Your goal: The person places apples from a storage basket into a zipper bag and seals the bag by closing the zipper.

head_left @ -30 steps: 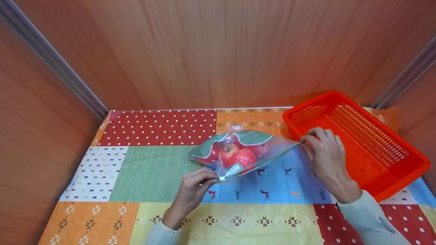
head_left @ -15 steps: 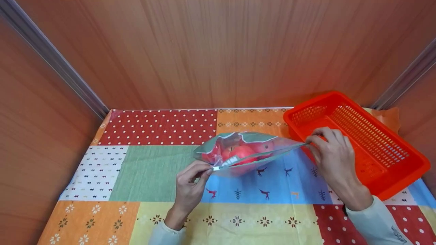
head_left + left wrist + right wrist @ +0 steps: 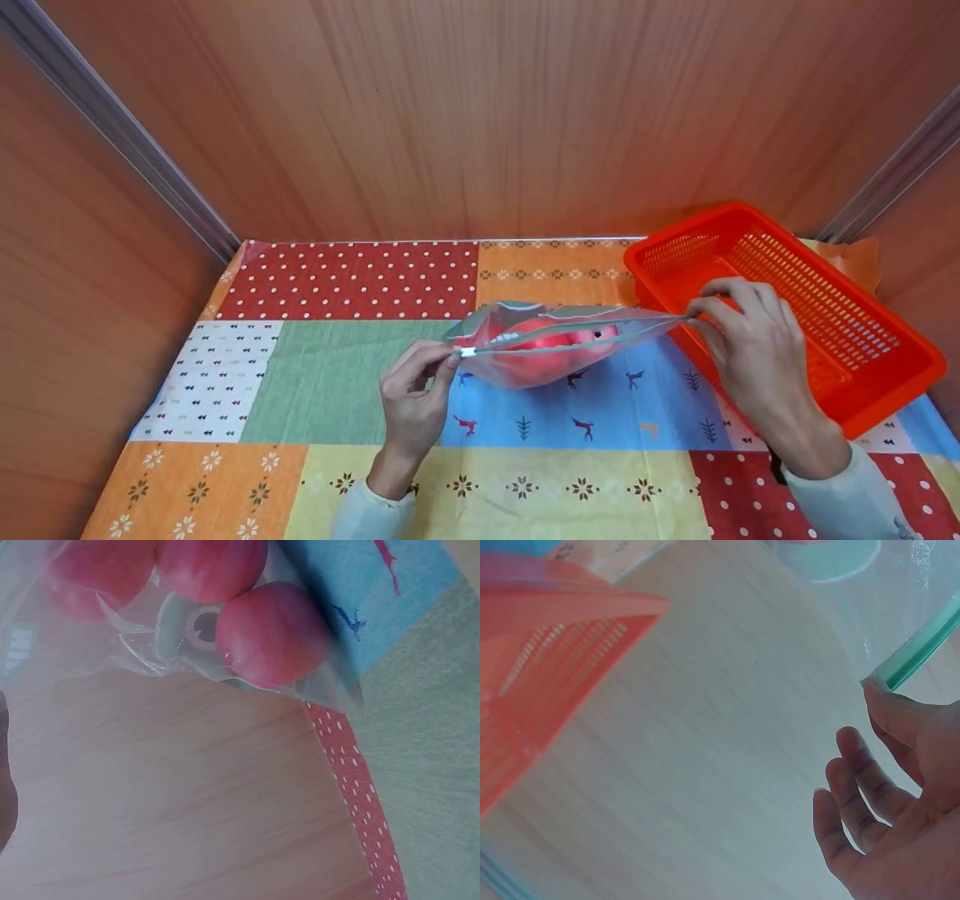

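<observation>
A clear plastic slider bag (image 3: 517, 373) with green print hangs between my two hands, its mouth edge stretched sideways. Several red apples (image 3: 274, 636) lie inside it. My left hand (image 3: 415, 397) pinches the left end of the mouth, right at the white slider (image 3: 468, 352). At the opposite end, my right hand (image 3: 761, 360) pinches the corner between thumb and index finger. The right wrist view shows the green zip strip (image 3: 924, 645) ending at that thumb, with the other fingers loosely bent. Two green zip lines stand slightly apart along the mouth.
An orange-red plastic basket (image 3: 889, 397) with slotted sides stands at the right, partly behind my right hand. A patchwork tablecloth (image 3: 337, 382) covers the table. Wood-grain panels (image 3: 465, 120) enclose the back and sides.
Both hands have raised the bag's mouth, and its top edge now turns toward the camera. The left hand moved up and slightly left; the right hand shifted right.
</observation>
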